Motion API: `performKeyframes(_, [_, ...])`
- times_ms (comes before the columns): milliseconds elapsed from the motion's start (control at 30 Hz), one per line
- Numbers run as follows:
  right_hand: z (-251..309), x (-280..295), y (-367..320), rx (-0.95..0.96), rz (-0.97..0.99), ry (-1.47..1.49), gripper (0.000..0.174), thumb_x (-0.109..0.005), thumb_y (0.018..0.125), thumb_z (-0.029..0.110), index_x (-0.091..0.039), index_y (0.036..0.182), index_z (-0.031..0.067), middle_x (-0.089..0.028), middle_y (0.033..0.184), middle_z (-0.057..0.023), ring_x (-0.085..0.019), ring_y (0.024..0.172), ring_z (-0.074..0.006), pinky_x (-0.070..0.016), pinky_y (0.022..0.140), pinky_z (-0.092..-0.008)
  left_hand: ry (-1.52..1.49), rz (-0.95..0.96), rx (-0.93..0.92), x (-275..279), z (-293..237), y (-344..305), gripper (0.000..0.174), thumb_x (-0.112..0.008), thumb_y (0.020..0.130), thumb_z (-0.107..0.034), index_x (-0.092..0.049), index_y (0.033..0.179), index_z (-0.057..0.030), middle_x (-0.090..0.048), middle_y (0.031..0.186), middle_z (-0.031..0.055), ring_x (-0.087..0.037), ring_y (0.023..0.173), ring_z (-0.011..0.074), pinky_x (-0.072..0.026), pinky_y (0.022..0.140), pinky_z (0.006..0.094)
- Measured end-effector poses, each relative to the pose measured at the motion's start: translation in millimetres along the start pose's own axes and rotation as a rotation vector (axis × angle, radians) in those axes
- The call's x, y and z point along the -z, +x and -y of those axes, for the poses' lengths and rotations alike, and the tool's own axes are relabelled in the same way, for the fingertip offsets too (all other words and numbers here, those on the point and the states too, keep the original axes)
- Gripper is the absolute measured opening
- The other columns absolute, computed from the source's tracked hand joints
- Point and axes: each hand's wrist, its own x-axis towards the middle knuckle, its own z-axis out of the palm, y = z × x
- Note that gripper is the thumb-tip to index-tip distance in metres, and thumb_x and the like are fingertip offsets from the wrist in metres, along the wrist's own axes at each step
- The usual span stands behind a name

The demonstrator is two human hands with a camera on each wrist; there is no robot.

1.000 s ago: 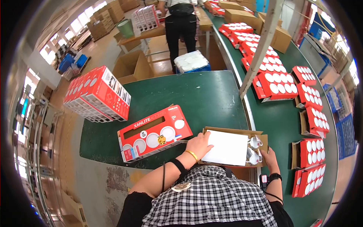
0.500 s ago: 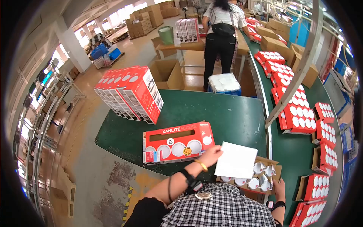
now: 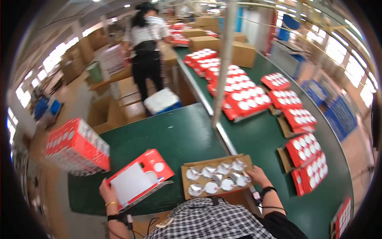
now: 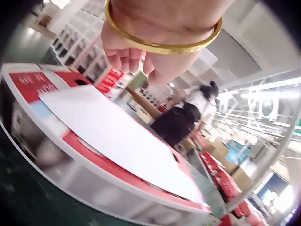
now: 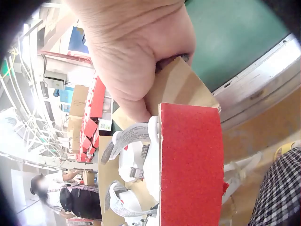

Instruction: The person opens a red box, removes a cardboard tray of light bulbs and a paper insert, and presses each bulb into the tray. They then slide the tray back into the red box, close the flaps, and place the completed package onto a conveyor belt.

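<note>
My left hand (image 3: 108,192) is at the left end of a red printed box (image 3: 153,158) lying on the green table. A white sheet (image 3: 130,184) lies on top of that box. In the left wrist view, the fingers hang loosely curled over the box, apart from the sheet (image 4: 113,129). My right hand (image 3: 258,176) grips the right end of an open cardboard box (image 3: 186,187), thumb inside the brown end flap (image 5: 176,87). Two rows of silver-and-white lamps (image 3: 217,178) fill it. Its red outer side (image 5: 190,165) shows in the right wrist view.
A stack of red boxes (image 3: 77,145) stands at the table's left. Rows of red boxes with white circles (image 3: 246,99) line the conveyor on the right. A metal post (image 3: 223,71) rises beside the conveyor's edge. Another person (image 3: 145,51) stands ahead.
The left hand has carried the white sheet left from the lamp box and laid it on the red box, letting go. The lamps are uncovered. The right hand keeps its grip. The head view has swung right.
</note>
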Motion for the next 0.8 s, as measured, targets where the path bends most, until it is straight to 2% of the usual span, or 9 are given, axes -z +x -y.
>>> performKeyframes(67, [1.7, -4.2, 4.0, -0.008, 0.086, 0.222, 0.046, -0.07, 0.086, 0.019, -0.061, 0.125, -0.0043, -0.071, 0.11, -0.0089, -0.066, 0.097, -0.016, -0.0527, 0.086, -0.0307, -0.323, -0.102, -0.141, 8.0, -63.5, -25.3, 0.029, -0.061, 0.088, -0.01, -0.065, 0.115, -0.0014, -0.066, 0.103, 0.0211, -0.061, 0.097, 0.0386, -0.0496, 0.089, 0.0483])
performKeyframes(100, [33.4, -4.4, -8.4, 0.002, 0.067, 0.181, 0.047, -0.069, 0.086, 0.018, -0.061, 0.126, -0.0045, -0.071, 0.111, -0.0101, -0.066, 0.099, -0.0173, -0.0525, 0.087, -0.0317, -0.157, 0.014, -0.278, -64.6, -25.0, -30.2, 0.021, -0.06, 0.089, -0.009, -0.063, 0.108, -0.0024, -0.065, 0.1, 0.0184, -0.062, 0.093, 0.0366, -0.0513, 0.084, 0.0453])
performKeyframes(133, [29.4, -3.3, -5.1, 0.07, 0.061, 0.175, 0.046, -0.069, 0.086, 0.016, -0.06, 0.126, -0.0047, -0.071, 0.112, -0.0111, -0.066, 0.101, -0.0182, -0.0522, 0.089, -0.0323, -0.509, 0.315, -0.091, -32.7, -99.7, -48.9, 0.018, -0.057, 0.097, -0.017, -0.062, 0.106, -0.0024, -0.064, 0.099, 0.016, -0.063, 0.093, 0.0341, -0.051, 0.083, 0.0461])
performKeyframes(167, [8.1, 0.1, 9.3, 0.086, 0.096, 0.137, 0.047, -0.069, 0.086, 0.021, -0.06, 0.126, -0.0036, -0.069, 0.114, -0.0107, -0.065, 0.101, -0.0185, -0.0511, 0.09, -0.0331, -0.26, 0.567, -0.349, -43.0, -133.6, -62.2, 0.027, -0.055, 0.101, -0.024, -0.062, 0.112, -0.001, -0.065, 0.102, 0.0125, -0.064, 0.096, 0.0271, -0.0543, 0.083, 0.0421])
performKeyframes(200, [25.4, 0.9, -2.6, 0.036, 0.091, 0.156, 0.048, -0.069, 0.086, 0.021, -0.06, 0.126, -0.0038, -0.069, 0.114, -0.0104, -0.065, 0.102, -0.0187, -0.0504, 0.089, -0.0327, -0.986, 1.092, 0.089, -46.9, -162.7, -79.5, 0.033, -0.052, 0.104, -0.024, -0.059, 0.125, 0.0001, -0.067, 0.111, 0.0119, -0.065, 0.104, 0.0234, -0.056, 0.088, 0.0359])
performKeyframes(267, [21.2, -2.7, 0.9, 0.028, 0.069, 0.207, 0.041, -0.067, 0.088, 0.016, -0.061, 0.124, -0.0032, -0.069, 0.112, -0.0094, -0.066, 0.098, -0.0181, -0.0513, 0.086, -0.0331, -0.835, 1.244, -0.111, -62.5, -205.5, -107.6, 0.046, -0.058, 0.101, -0.033, -0.056, 0.133, 0.0002, -0.068, 0.109, 0.0106, -0.066, 0.105, 0.0189, -0.0562, 0.087, 0.0322])
performKeyframes(367, [-3.5, 4.7, 16.3, 0.003, 0.118, 0.296, 0.034, -0.064, 0.09, 0.013, -0.06, 0.12, -0.0033, -0.07, 0.106, -0.0093, -0.067, 0.09, -0.0194, -0.0541, 0.079, -0.034, -0.609, 1.25, -0.259, -112.6, -228.9, -121.3, 0.063, -0.063, 0.094, -0.048, -0.057, 0.131, 0.0021, -0.068, 0.115, 0.0172, -0.067, 0.103, 0.0267, -0.0543, 0.086, 0.0385])
performKeyframes(600, [7.5, 31.2, 21.4, -0.079, 0.137, 0.022, 0.051, -0.068, 0.092, 0.034, -0.057, 0.125, -0.0031, -0.064, 0.11, -0.0148, -0.064, 0.086, -0.0241, -0.0547, 0.063, -0.0375, -0.545, 1.008, -0.311, -145.7, -235.1, -123.3, 0.031, -0.055, 0.089, -0.024, -0.061, 0.099, 0.0043, -0.067, 0.099, 0.0271, -0.064, 0.095, 0.0419, -0.0491, 0.083, 0.0477])
performKeyframes(800, [139.2, 6.8, -27.2, -0.043, 0.078, 0.086, 0.051, -0.063, 0.095, 0.03, -0.051, 0.133, -0.0026, -0.062, 0.116, -0.0164, -0.066, 0.093, -0.0291, -0.0593, 0.068, -0.0388, -0.645, 0.791, -0.354, -81.9, -220.2, -95.4, 0.037, -0.055, 0.092, -0.032, -0.058, 0.092, 0.0043, -0.064, 0.09, 0.0279, -0.063, 0.084, 0.043, -0.0483, 0.074, 0.0494])
